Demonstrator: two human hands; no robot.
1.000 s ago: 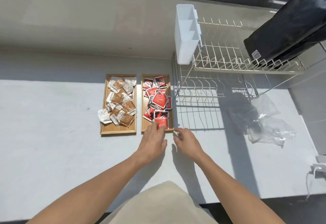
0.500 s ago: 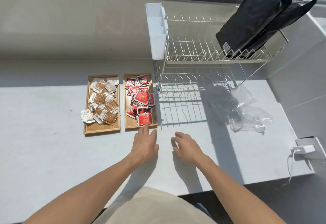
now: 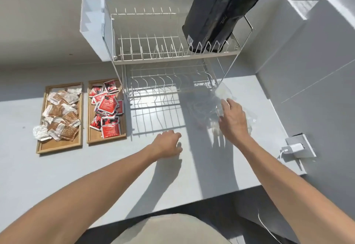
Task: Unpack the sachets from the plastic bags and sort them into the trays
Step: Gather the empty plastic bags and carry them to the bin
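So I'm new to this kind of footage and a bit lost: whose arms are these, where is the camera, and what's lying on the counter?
There is no machine here. The arms belong to a person, and the single camera sits on their head, looking forward and down, so you see roughly what they see.

On the grey counter lie two wooden trays: the left tray holds brown and white sachets, the right tray holds red sachets. Behind stands a wire dish rack with a black bag on its top tier.

The right hand reaches onto crumpled clear plastic bags; whether it grips them is not plain. The left hand is over the counter, fingers loosely curled, holding nothing.
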